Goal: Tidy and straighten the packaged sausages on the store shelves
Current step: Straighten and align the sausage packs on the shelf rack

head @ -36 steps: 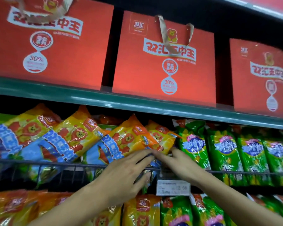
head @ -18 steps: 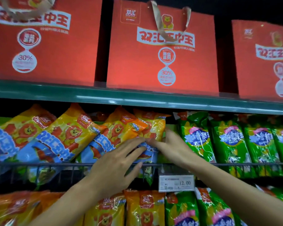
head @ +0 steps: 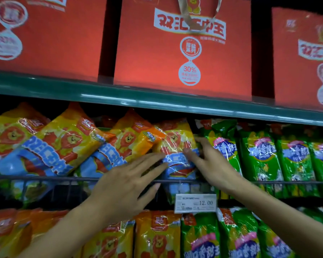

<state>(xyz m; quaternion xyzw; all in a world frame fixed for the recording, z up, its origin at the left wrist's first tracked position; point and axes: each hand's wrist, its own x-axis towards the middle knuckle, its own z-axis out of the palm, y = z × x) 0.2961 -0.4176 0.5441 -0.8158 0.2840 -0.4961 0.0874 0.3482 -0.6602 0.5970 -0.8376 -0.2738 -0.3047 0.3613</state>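
The packaged sausages fill the middle shelf behind a wire rail, under a green shelf edge that carries red gift boxes. On the right of that shelf the green packs are seen upright and side by side, so that stretch can be judged tidy. On the left the yellow-and-blue packs are still tilted and overlapped, leaning toward the left; most of the straightening appears to be left there. The lower shelf, with orange packs and more green ones, looks orderly as far as it is shown.

Between the two groups one yellow pack is stood nearly upright, just beside the first green pack. It is pinched at its right edge by the right hand, thumb on the front and fingers at the side. The left hand is spread flat, its fingertips laid at the pack's lower left, nothing being gripped. A price tag hangs on the rail below.
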